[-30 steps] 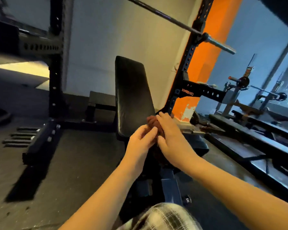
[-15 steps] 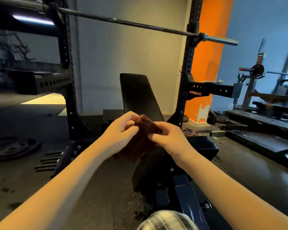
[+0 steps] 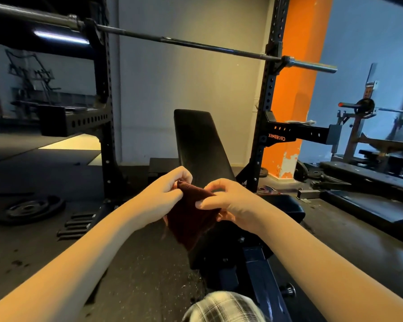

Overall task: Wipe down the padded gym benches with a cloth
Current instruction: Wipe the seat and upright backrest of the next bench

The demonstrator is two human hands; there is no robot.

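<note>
Hanging in mid-air before the padded bench (image 3: 199, 145), a dark red cloth (image 3: 191, 221) is held up by both hands, clear of the padding. Its top corner is pinched by the curled fingers (image 3: 184, 176) of the left hand (image 3: 163, 196); its right edge is gripped between thumb and fingers of the right hand (image 3: 229, 201). The bench's black backrest is inclined upward just behind. The bench is flanked by a black rack (image 3: 265, 108), with a barbell (image 3: 172, 41) laid across. A weight plate (image 3: 30, 209) lies on the floor (image 3: 137, 263) at left.

Dim gym, warm sidelight, wide-angle edge distortion, soft focus.
</note>
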